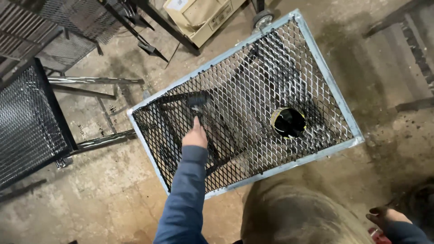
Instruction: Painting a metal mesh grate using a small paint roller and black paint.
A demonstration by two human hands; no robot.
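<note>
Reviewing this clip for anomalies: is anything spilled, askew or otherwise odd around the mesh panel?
Black drips spot the concrete floor left of the mesh panel. An open can of black paint sits directly on the mesh. The left hand holds a small roller. Nothing looks damaged.

- Mesh panel [253, 90]: diamond lattice, partly black, partly bare silver; pale grey frame.
- Paint can [288, 122]: black inside, yellow-flecked rim.
- Sleeve [185, 199]: blue.
- Floor [99, 199]: mottled tan, dark stains.

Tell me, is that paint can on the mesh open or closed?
Open: the paint can has no lid on, and glossy black paint shows inside its yellowish rim as it sits on the mesh panel.
</note>
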